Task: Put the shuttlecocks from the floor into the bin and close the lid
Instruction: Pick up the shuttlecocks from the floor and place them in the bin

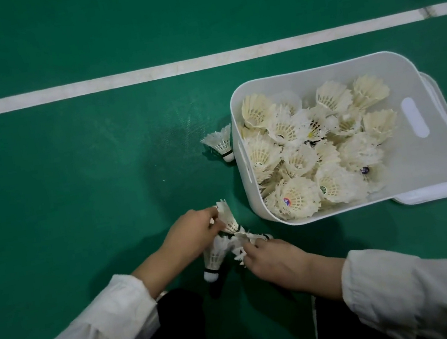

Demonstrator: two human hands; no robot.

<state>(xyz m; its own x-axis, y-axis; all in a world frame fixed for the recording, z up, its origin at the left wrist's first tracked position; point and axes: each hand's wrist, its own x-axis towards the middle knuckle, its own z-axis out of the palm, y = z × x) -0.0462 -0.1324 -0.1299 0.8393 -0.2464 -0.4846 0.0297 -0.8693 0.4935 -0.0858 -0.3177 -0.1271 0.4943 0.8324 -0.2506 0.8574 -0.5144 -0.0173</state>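
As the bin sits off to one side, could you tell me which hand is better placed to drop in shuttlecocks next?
Probably the right hand: it lies nearer the bin and already has shuttlecocks in its grip.

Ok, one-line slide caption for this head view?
Both hands gather shuttlecocks beside the open, nearly full bin.

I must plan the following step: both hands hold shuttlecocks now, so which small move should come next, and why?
Probably carry the gathered shuttlecocks, held by the left hand and right hand, right to the open bin and drop them in; one shuttlecock remains beside it.
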